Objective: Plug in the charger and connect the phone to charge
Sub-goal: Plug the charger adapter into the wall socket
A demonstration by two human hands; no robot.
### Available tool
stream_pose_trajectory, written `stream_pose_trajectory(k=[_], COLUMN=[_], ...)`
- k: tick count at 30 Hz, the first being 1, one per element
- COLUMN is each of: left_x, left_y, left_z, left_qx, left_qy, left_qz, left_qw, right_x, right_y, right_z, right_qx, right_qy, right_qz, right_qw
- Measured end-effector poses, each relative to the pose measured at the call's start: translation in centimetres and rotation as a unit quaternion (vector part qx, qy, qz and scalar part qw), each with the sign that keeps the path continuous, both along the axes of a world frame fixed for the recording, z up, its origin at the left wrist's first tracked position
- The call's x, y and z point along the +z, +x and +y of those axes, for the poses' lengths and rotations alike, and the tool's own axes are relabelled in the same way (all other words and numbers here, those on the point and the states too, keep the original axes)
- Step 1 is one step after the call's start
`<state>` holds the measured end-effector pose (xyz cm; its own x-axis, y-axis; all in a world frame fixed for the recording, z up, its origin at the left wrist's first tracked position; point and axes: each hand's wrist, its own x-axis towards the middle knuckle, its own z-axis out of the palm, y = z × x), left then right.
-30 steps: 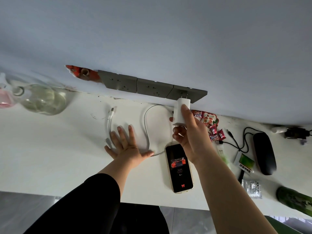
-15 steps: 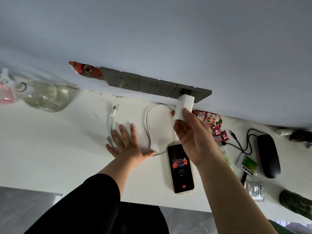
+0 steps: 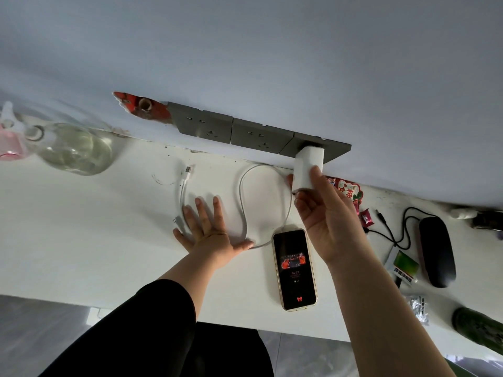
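Right hand [image 3: 330, 224] pinched charger [image 3: 309, 167] against the rightmost socket [image 3: 321, 149], seating it. Left hand [image 3: 211, 234] lay flat, empty, steadying the cable [image 3: 242, 202].

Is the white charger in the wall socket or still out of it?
In. The white charger sits flush against the rightmost grey socket, no prongs showing, with the right hand holding it. How fully it is seated cannot be told.
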<state>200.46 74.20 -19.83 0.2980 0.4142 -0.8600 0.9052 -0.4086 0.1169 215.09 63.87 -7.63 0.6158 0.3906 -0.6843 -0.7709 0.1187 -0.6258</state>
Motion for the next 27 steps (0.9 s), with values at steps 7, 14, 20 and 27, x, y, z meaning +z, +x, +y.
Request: stream_pose_trajectory(k=[7,14,20,27], left_x=[-0.4,-0.2,-0.3,1.0], left_y=[-0.1,0.1,0.0,-1.5], left_z=[0.0,-0.1,0.1,0.9], left_qx=[0.000,-0.004,-0.004,-0.028], left_qy=[0.009,0.012,0.013,-0.055], left_qz=[-0.005,0.000,-0.014,-0.094], left_qw=[1.000,1.000,1.000,0.994], right_x=[0.0,0.1,-0.1,-2.3], right_y=[0.6,1.1,1.1,-3.0], right_z=[0.7,0.6,0.4,-1.1], right_qx=[-0.007,0.003,0.010,0.051], right_qy=[-0.010,-0.028,-0.015,-0.102], right_qz=[0.013,0.030,0.036,0.069], right_qw=[1.000,0.999,0.999,0.991])
